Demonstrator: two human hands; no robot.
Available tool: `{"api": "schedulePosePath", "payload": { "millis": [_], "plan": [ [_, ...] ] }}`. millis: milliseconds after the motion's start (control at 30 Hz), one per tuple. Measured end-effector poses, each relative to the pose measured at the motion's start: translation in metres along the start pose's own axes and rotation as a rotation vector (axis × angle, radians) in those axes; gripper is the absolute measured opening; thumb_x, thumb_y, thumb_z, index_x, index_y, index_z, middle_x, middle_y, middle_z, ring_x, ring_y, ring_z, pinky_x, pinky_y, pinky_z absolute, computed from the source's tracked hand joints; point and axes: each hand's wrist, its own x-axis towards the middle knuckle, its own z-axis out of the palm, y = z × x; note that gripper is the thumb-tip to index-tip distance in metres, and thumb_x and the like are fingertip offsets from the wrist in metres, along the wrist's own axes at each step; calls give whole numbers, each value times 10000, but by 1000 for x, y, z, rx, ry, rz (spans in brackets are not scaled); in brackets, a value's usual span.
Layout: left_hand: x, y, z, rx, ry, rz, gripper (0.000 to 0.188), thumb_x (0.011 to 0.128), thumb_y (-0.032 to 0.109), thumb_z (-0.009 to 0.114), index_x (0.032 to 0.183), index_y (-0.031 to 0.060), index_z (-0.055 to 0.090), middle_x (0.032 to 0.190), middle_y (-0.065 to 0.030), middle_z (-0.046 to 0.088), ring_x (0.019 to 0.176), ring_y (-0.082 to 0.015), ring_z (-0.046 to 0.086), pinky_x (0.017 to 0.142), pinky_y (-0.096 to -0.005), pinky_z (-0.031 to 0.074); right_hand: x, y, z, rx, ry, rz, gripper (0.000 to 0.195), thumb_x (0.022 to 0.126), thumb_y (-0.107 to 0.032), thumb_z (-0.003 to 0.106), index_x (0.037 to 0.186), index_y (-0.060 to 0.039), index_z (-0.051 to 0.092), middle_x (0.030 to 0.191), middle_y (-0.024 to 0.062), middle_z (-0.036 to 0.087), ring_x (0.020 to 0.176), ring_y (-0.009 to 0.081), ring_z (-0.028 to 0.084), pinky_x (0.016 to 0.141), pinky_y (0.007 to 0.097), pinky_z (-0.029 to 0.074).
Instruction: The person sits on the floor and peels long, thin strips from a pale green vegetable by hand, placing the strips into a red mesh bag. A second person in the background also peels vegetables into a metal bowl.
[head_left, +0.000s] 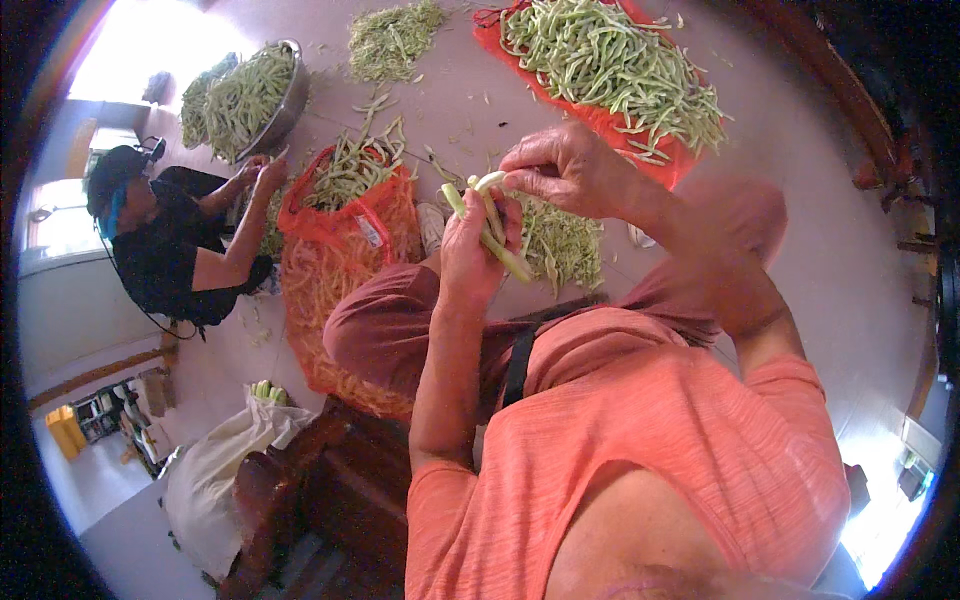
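Observation:
Several green bean pods (508, 257) are gripped in my left hand (474, 236), their ends sticking out above and below the fingers. Just to the right, my right hand (559, 169) pinches the tip of a pale, bent pod (491, 178) between thumb and fingers. Below both hands, on the floor between my legs, lies a heap of thin green trimmings or husks (562, 244). Left of my hands stands a red mesh sack (349, 277) filled with pods, more of them (352, 169) lying at its mouth.
Another red mesh sack (600, 127) lies under a large heap of pods (611, 67). More trimmings (396, 37) lie on the floor. A co-worker (161, 225) sits at the left near a heaped metal basin (294, 97). A dark wooden chair (330, 480) and a whitish sack (210, 480) stand lower left.

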Motion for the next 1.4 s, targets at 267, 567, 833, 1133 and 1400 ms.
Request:
{"api": "schedulePosePath", "payload": {
  "millis": [267,567,833,1133,1400],
  "plan": [
    [-5,-5,-3,8,14,68,307,918,403,400,906,107,482,755,-32,535,584,-111,484,539,-242,407,-18,5,1,619,-61,389,219,840,-151,587,969,26,611,705,26,594,485,57,446,417,195,339],
    [-4,-9,-7,-413,96,140,256,927,340,406,791,125,442,650,3,437,608,-131,454,538,-262,392,-36,-32,-13,827,-255,405,134,810,-131,620,841,-2,636,640,-12,540,461,43,409,401,187,295],
    [-31,45,16,997,-52,439,138,789,159,643,775,38,580,637,12,497,513,-130,480,470,-257,404,-26,-23,-29,23,-414,11,156,723,-148,630,710,5,601,563,71,527,470,142,467,463,307,371],
    [-28,35,32,1337,-60,780,83,765,98,663,769,22,631,629,-56,586,531,-102,521,503,-242,414,-13,-26,-11,-165,-70,-273,74,701,-43,643,733,-15,581,614,100,543,553,253,526,503,348,387],
    [-21,7,12,864,295,649,109,819,99,600,877,9,623,664,-37,593,530,-73,504,498,-191,395,-19,-22,24,-102,351,-217,49,751,-35,632,755,-12,590,679,85,574,599,169,544,518,273,414]
  ]
}}
